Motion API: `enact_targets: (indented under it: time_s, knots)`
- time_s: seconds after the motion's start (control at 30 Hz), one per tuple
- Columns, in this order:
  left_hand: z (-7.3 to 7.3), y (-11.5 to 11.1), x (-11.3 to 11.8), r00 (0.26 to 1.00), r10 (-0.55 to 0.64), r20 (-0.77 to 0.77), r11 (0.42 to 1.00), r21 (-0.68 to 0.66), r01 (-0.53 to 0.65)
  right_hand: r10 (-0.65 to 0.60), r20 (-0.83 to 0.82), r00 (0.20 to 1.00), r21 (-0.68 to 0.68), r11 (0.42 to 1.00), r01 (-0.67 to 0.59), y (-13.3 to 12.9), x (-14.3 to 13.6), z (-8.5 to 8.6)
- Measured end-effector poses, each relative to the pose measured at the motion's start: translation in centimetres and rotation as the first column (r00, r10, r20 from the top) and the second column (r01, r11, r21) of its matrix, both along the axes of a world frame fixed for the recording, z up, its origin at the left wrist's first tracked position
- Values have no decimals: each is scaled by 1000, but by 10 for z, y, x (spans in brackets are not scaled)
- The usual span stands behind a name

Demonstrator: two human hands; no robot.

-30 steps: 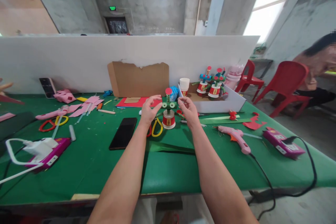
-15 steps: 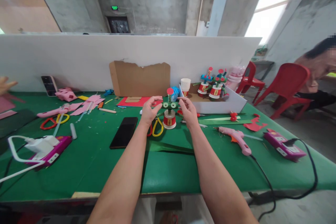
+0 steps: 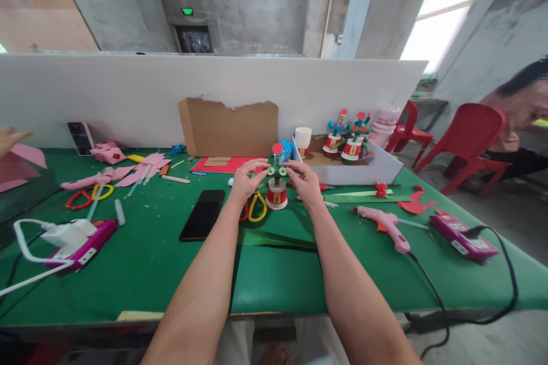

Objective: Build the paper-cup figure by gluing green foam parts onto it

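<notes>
A paper-cup figure (image 3: pixel 277 194) stands upright in front of me, with a red and white cup body, a green roll-shaped head with pale round eyes, springy folded-paper arms and a red disc on top. My left hand (image 3: pixel 248 179) pinches the left end of the green head between thumb and fingers. On the other end, my right hand (image 3: pixel 305 178) does the same. Parts of the springy arms are hidden behind my hands. Yellow and red-handled scissors (image 3: pixel 257 208) lie beside the cup, near my left wrist. A green paper strip (image 3: pixel 274 239) lies in front.
A black phone (image 3: pixel 202 215) lies left of my forearm. To the right are a pink glue gun (image 3: pixel 385 225) with its cord and a purple power strip (image 3: pixel 464 238). Behind, a white box (image 3: pixel 363 174) holds similar figures. At far left, another person's hand (image 3: pixel 12 140) is near pink paper.
Both my hands have moved inward, and their fingers have closed on the ends of the green head. At far left, the other person's hand and pink paper have shifted.
</notes>
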State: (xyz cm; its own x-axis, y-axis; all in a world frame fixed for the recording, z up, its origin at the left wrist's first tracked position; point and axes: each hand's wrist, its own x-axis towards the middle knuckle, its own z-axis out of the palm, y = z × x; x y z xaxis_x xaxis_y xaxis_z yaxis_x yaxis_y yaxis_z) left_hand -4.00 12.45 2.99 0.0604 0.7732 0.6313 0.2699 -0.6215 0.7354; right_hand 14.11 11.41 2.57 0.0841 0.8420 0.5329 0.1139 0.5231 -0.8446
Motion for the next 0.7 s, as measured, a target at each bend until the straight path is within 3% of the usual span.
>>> enact_targets:
  time_s: [0.4, 0.7]
  knots:
    - [-15, 10, 2, 1000, 11, -15, 998, -69, -12, 27, -5, 1000, -52, 998, -27, 7, -4, -12]
    - [-15, 8, 4, 1000, 14, -22, 997, -76, -15, 31, 16, 999, -71, 997, -30, 6, -4, -13]
